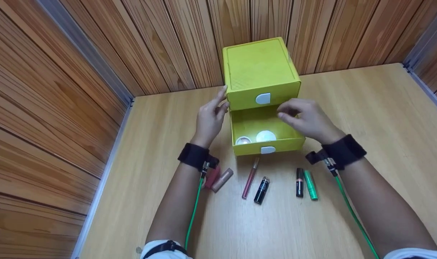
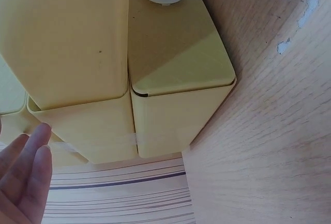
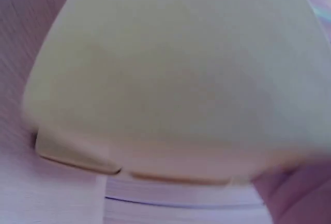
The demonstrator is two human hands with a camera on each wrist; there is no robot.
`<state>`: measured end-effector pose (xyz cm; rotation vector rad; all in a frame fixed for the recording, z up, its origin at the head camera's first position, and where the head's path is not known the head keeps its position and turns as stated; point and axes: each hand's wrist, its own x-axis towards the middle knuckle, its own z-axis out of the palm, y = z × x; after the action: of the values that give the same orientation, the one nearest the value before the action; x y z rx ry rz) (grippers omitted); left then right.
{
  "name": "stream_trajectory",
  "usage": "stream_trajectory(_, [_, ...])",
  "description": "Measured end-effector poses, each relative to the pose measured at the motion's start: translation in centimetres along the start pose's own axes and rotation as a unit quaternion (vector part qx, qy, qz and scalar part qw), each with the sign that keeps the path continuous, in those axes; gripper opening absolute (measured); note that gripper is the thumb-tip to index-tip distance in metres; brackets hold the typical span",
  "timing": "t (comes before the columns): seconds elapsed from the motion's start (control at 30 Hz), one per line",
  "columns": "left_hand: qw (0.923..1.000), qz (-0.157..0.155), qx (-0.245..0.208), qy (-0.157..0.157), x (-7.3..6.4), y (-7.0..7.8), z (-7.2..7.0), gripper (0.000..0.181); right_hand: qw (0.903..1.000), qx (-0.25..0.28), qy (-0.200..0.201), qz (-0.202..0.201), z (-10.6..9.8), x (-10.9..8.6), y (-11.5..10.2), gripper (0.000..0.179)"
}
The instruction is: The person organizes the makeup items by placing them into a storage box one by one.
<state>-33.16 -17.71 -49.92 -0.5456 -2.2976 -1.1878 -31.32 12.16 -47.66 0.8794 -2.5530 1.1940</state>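
Left hand (image 1: 210, 117): lies relaxed, with nearly straight fingers, at the left side of the yellow drawer unit (image 1: 259, 64); appears to touch it near the upper front corner in the head view.

Right hand (image 1: 306, 117): hangs with loosely bent fingers at the right side of the lower drawer (image 1: 290, 144); leaves a gap between thumb and forefinger. Blurred in the right wrist view, next to a broad yellow surface.

Yellow drawer unit: stands on the wooden tabletop (image 1: 254, 233), close to the plank wall (image 1: 186, 43), in two tiers.

Upper drawer (image 1: 243, 100): sits closed; bears a white tab (image 1: 263, 98).

Lower drawer: juts forward, pulled out; bears a second white tab (image 1: 268, 150). Contains a bright white disc (image 1: 265, 136) behind the middle of the front and a round pale container (image 1: 243, 140) in the front left corner.

Tabletop before the unit, left to right: carries a pinkish-red item (image 1: 213, 175), partly hidden; a mauve tube (image 1: 223, 180), slantwise just beside it; a slim reddish tube (image 1: 250, 180); a black tube (image 1: 262, 190); farther right, a pink-banded black tube (image 1: 299, 182) just beside a green tube (image 1: 311, 185).

Wrists: bear black wristbands (image 1: 344, 153), each with a green cable (image 1: 351, 208) along the forearm.

Plank wall: rises behind and at both sides, with metal edging (image 1: 107, 162) along the left.
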Motion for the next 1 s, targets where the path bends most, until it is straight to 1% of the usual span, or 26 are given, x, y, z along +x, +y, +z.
stream_trajectory(0.07, [1.0, 0.002, -0.005, 0.001, 0.0, 0.0, 0.0, 0.049, 0.9966, 0.024, 0.079, -0.004, -0.2, -0.5, 0.8, 0.011])
stream_trajectory(0.1, [1.0, 0.005, -0.004, 0.002, 0.0, -0.1, -0.1, 0.049, 0.9926, 0.036, 0.116, -0.002, -0.3, -0.8, 1.2, 0.011])
stream_trajectory(0.13, [1.0, 0.006, -0.003, 0.002, 0.0, -0.1, -0.1, 0.05, 0.9879, 0.05, 0.147, 0.009, -0.3, -1.1, 1.6, 0.012])
stream_trajectory(0.2, [1.0, 0.008, 0.0, 0.004, 0.0, -0.3, -0.2, 0.05, 0.9777, 0.078, 0.191, 0.039, -0.1, -1.6, 2.5, 0.015])
stream_trajectory(0.27, [1.0, 0.007, 0.002, 0.005, -0.1, -0.4, -0.4, 0.05, 0.9671, 0.112, 0.216, 0.075, 0.3, -2.1, 3.3, 0.019])
stream_trajectory(0.37, [1.0, 0.0, -0.005, 0.002, -0.3, -0.4, -0.7, 0.05, 0.9483, 0.181, 0.23, 0.123, 1.2, -2.7, 4.5, 0.023])
stream_trajectory(0.47, [0.9999, -0.007, -0.011, -0.003, -0.3, -0.3, -1.1, 0.052, 0.9222, 0.275, 0.232, 0.142, 2.2, -3.3, 5.2, 0.026])
stream_trajectory(0.57, [0.9998, -0.01, -0.019, -0.005, -0.2, -0.3, -1.4, 0.052, 0.8971, 0.359, 0.21, 0.148, 3.3, -3.7, 5.6, 0.035])
stream_trajectory(0.6, [0.9997, -0.01, -0.02, -0.004, -0.2, -0.3, -1.5, 0.052, 0.8913, 0.38, 0.197, 0.149, 3.6, -3.8, 5.8, 0.04])
stream_trajectory(0.63, [0.9997, -0.009, -0.023, -0.003, -0.2, -0.3, -1.6, 0.052, 0.8877, 0.395, 0.183, 0.151, 4.0, -3.9, 5.9, 0.044])
stream_trajectory(0.7, [0.9997, -0.005, -0.026, 0.001, -0.3, -0.3, -1.7, 0.052, 0.885, 0.412, 0.152, 0.155, 4.6, -4.0, 6.1, 0.052])
stream_trajectory(0.77, [0.9997, 0.001, -0.024, 0.006, -0.3, -0.3, -1.9, 0.051, 0.8859, 0.415, 0.128, 0.163, 5.2, -4.1, 6.4, 0.057])
stream_trajectory(0.93, [0.9996, 0.016, -0.02, 0.009, -0.5, -0.4, -2.3, 0.049, 0.9076, 0.363, 0.082, 0.193, 6.4, -4.3, 6.9, 0.069])
stream_trajectory(1.0, [0.9996, 0.015, -0.021, 0.008, -0.7, -0.4, -2.5, 0.049, 0.9125, 0.352, 0.071, 0.195, 6.9, -4.4, 6.9, 0.073])
